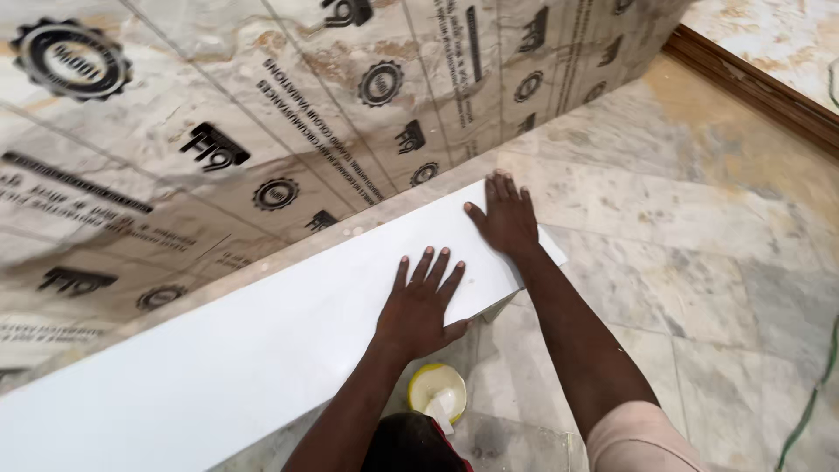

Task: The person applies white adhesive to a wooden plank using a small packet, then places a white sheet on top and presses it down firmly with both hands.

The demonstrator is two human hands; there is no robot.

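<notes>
Head view. A long white slab (262, 350) lay against the foot of a film-covered marble wall (262, 131), running from 8 o'clock toward 2 o'clock. The left hand (419, 306) pressed flat on it, fingers spread, gripping nothing. The right hand (507, 218), likewise flat and open, rested near the slab's far end. A yellow bowl (437, 389) sat on the marble floor (699, 262) at 6 o'clock.

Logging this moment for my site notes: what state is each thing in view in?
White slab: lying flat along the wall base, both hands on it.
Left hand: flat, fingers spread, pressing the slab.
Right hand: flat near the slab's far end.
Yellow tub: open, pale paste inside, on the floor.
Wall tiles: covered in printed protective film.
</notes>
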